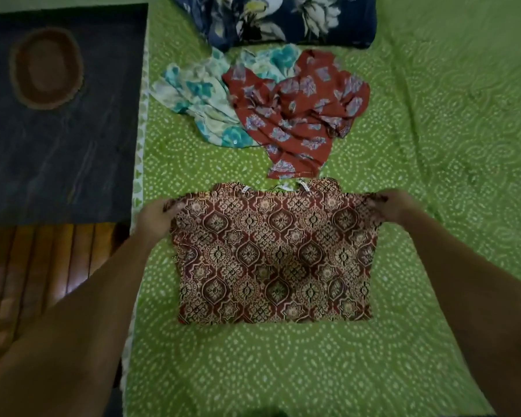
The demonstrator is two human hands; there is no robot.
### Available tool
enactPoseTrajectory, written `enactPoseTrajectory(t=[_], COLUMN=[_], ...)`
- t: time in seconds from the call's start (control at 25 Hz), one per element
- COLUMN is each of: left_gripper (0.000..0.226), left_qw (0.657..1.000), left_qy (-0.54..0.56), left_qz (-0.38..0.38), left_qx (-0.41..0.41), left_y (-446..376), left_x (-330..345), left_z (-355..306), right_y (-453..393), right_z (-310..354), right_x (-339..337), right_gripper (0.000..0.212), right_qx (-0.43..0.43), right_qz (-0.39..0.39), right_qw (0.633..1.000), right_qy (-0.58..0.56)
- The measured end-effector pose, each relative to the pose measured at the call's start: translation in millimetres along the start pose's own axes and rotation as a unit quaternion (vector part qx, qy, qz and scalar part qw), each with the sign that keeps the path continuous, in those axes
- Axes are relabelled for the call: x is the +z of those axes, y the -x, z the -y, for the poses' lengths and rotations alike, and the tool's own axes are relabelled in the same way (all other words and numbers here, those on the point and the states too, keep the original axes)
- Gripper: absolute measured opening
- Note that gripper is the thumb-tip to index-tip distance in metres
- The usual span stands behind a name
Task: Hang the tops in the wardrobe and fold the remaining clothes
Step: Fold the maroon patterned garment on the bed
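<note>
Left hand (155,216) and right hand (399,206) pinch the maroon geometric-print cotton garment (272,257) by its upper corners on the green dotted bedsheet (283,371).

Maroon-and-cream medallion-print garment (271,254) lies flat, folded to a rectangle, on the green bedspread (433,176), far corners pinched; beyond it, crumpled together, a rust floral garment (301,115) overlapping a white-and-teal floral garment (199,97).

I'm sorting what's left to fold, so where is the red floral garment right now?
In the head view, the red floral garment lies crumpled on the green bedsheet, overlapping the teal floral garment, just beyond the patterned top held by both hands.
</note>
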State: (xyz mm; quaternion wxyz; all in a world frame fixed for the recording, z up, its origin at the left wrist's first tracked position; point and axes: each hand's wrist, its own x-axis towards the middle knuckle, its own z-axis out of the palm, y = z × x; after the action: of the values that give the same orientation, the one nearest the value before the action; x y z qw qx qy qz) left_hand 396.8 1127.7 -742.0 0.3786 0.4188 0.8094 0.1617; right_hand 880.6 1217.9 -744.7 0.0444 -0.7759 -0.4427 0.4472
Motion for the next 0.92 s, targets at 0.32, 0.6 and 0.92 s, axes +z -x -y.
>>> enactPoseTrajectory(t=[0.32, 0.6, 0.92], left_gripper=[0.063, 0.076, 0.046], left_qw=[0.927, 0.964, 0.976], left_qy=[-0.308, -0.164, 0.028], left_qz=[-0.165, -0.171, -0.128], left_qx=[0.137, -0.124, -0.173], left_y=[26, 150, 170], left_x=[93, 153, 114], left_z=[-29, 34, 90], right_y=[19, 120, 133], right_z=[-37, -164, -174], right_x=[68, 145, 136], right_gripper=[0.069, 0.055, 0.025], right_qx=[-0.003, 0.092, 0.073], right_qz=[-0.198, -0.158, -0.155], right_qw=[0.980, 0.980, 0.970], right_qy=[-0.034, -0.084, -0.171])
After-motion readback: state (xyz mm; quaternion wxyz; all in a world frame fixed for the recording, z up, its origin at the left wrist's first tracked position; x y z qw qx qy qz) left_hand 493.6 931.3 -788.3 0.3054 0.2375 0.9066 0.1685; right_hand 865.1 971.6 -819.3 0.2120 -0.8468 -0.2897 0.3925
